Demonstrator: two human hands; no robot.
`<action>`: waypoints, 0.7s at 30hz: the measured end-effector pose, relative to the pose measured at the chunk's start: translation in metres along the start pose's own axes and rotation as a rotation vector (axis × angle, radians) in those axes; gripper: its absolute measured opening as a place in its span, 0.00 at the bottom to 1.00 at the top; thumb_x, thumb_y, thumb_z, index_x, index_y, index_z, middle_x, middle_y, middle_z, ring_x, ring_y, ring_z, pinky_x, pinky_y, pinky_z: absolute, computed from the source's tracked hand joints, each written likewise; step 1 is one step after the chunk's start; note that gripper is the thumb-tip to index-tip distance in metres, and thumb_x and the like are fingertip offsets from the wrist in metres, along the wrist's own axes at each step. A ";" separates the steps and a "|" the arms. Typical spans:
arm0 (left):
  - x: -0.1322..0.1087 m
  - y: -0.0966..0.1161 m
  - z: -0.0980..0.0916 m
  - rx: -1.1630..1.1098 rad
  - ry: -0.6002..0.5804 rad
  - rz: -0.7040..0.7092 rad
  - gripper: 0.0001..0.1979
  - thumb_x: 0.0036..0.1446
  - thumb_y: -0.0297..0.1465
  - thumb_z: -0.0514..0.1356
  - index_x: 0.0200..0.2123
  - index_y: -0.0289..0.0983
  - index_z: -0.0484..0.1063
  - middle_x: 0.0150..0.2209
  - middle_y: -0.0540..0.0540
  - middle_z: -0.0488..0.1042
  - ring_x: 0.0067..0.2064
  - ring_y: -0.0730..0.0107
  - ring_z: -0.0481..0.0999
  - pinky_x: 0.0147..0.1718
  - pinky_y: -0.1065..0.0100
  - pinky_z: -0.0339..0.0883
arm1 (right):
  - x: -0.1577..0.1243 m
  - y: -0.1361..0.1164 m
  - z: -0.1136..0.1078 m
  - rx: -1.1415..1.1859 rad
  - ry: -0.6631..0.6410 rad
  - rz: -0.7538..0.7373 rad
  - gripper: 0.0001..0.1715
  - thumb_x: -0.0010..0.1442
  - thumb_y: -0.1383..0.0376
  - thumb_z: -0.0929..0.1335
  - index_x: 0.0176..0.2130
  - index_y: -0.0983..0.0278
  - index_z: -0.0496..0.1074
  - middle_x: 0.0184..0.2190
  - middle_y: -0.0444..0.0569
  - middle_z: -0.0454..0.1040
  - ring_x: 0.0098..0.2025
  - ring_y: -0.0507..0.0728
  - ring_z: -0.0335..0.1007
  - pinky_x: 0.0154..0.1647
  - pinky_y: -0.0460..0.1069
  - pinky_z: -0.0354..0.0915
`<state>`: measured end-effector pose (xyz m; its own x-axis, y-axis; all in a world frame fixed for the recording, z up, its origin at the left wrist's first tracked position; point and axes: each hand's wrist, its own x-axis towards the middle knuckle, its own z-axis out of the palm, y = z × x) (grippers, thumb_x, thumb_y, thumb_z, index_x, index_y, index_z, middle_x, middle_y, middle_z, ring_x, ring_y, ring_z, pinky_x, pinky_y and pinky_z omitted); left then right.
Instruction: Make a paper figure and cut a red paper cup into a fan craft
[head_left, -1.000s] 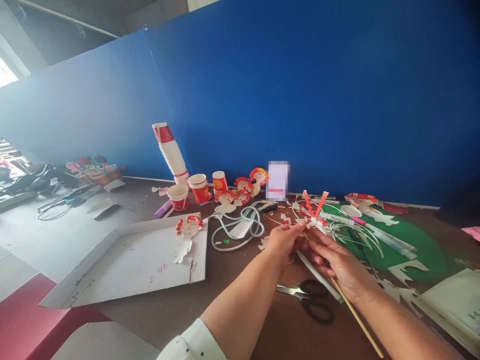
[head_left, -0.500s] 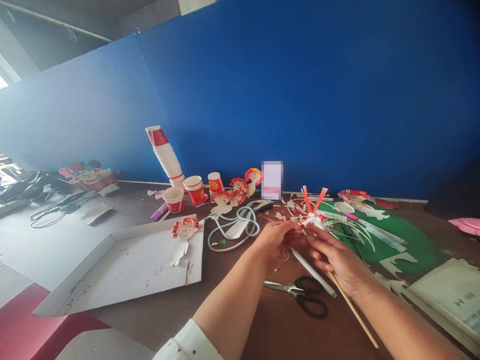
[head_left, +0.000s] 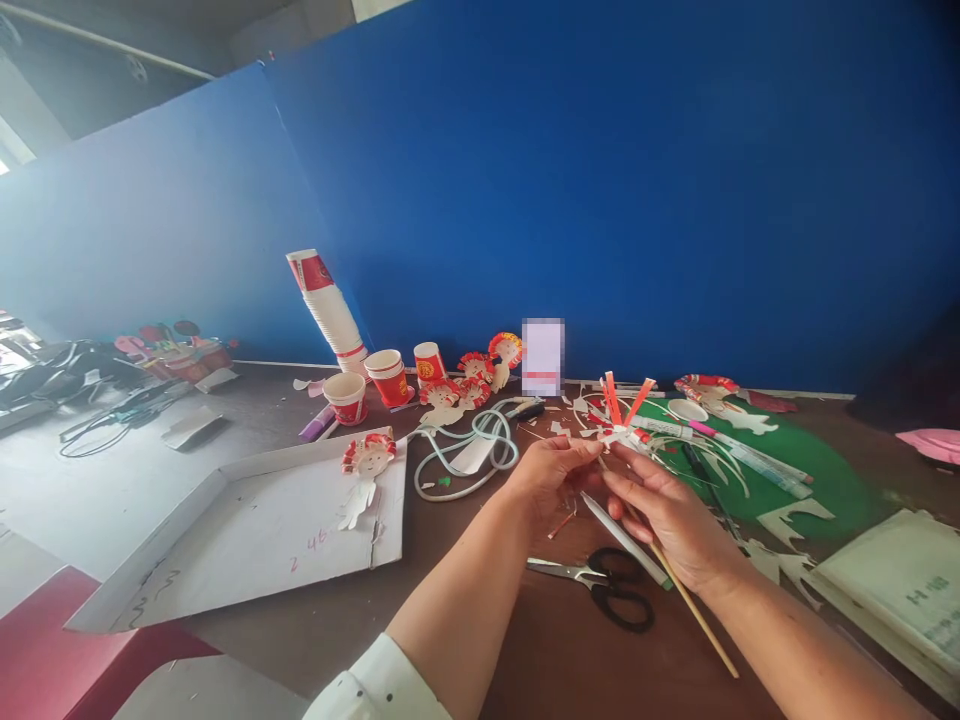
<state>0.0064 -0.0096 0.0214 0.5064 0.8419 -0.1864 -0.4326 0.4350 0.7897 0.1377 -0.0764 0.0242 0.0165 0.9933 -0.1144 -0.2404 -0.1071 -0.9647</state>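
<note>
My left hand (head_left: 556, 470) pinches the near edge of a red-and-white cut paper piece (head_left: 619, 432), whose strips fan upward. Beside it, my right hand (head_left: 664, 505) has its fingers closed round a thin wooden stick (head_left: 694, 608); the stick slants down to the right and its upper tip is hidden between the hands. Black-handled scissors (head_left: 600, 580) lie below the hands, blades to the left. A white pen (head_left: 626, 538) rests just above them. Behind my right hand are several markers (head_left: 750, 455) and curled white strips on a green round mat (head_left: 810, 480).
At the left lies a white box lid (head_left: 255, 510) holding a paper figure (head_left: 371, 458). Behind stand a leaning stack of cups (head_left: 330, 315) and several red cups (head_left: 386, 378). A coiled pale cable (head_left: 487, 450) sits mid-table, and a cloth bag (head_left: 900, 590) at the right.
The stick's lower end has shifted slightly left and up. My left hand has moved a little left, and its thumb now shows more plainly at the paper. Both hands still hold their things.
</note>
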 end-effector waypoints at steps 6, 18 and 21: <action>0.000 0.002 -0.001 0.006 0.033 -0.043 0.11 0.46 0.32 0.69 0.30 0.31 0.75 0.28 0.46 0.74 0.27 0.75 0.73 0.31 0.73 0.64 | 0.001 0.000 -0.002 -0.040 0.075 -0.020 0.24 0.51 0.57 0.74 0.45 0.63 0.70 0.37 0.50 0.75 0.26 0.50 0.70 0.13 0.40 0.54; 0.002 -0.001 -0.002 0.033 0.116 -0.072 0.11 0.46 0.32 0.69 0.31 0.30 0.74 0.26 0.45 0.75 0.26 0.75 0.74 0.25 0.76 0.60 | 0.001 0.006 -0.004 -0.235 0.098 -0.126 0.29 0.54 0.52 0.71 0.51 0.62 0.70 0.39 0.53 0.76 0.28 0.54 0.74 0.11 0.40 0.54; 0.000 0.000 0.003 0.019 0.173 -0.067 0.08 0.48 0.29 0.68 0.30 0.30 0.74 0.25 0.46 0.74 0.25 0.76 0.73 0.25 0.76 0.63 | 0.001 0.007 -0.002 -0.279 0.066 -0.137 0.29 0.54 0.50 0.70 0.51 0.60 0.71 0.35 0.51 0.77 0.28 0.55 0.75 0.11 0.41 0.54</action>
<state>0.0086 -0.0108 0.0234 0.3973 0.8541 -0.3357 -0.3872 0.4876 0.7825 0.1377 -0.0767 0.0174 0.0953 0.9953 0.0149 0.0436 0.0107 -0.9990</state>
